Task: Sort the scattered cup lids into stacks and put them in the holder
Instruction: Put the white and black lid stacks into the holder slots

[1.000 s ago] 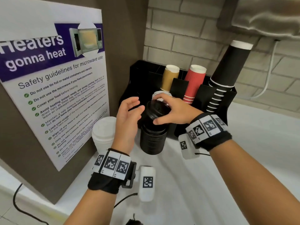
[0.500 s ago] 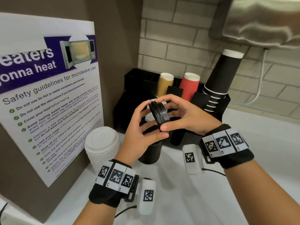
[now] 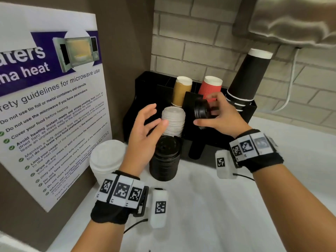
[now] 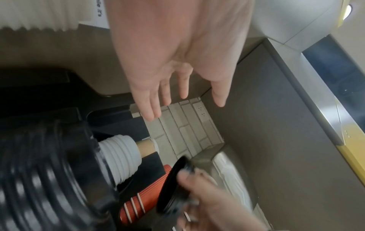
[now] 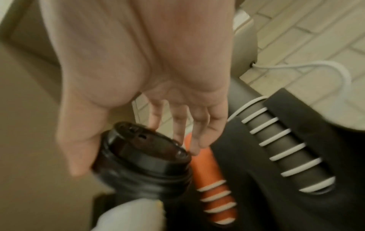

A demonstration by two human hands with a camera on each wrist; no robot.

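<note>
My right hand (image 3: 204, 110) grips a short stack of black lids (image 3: 199, 111), tipped on edge, in front of the black holder (image 3: 251, 110) just right of its white lid stack (image 3: 173, 122). In the right wrist view the thumb and fingers (image 5: 183, 129) curl round these black lids (image 5: 144, 153). My left hand (image 3: 158, 115) is open with fingers spread, beside the white stack and above a tall stack of black lids (image 3: 166, 157) on the counter. The left wrist view shows its straight fingers (image 4: 148, 101) holding nothing.
A stack of white lids (image 3: 107, 159) stands on the counter by the poster board (image 3: 54, 115). Brown cups (image 3: 181, 90), red cups (image 3: 211, 86) and tall black cups (image 3: 247, 77) fill the holder's back slots. A brick wall lies behind; white counter (image 3: 218, 206) stretches in front.
The left hand let go of the black lids and opened, drawing back left. The right hand carried them up and right, from above the tall black stack to the holder.
</note>
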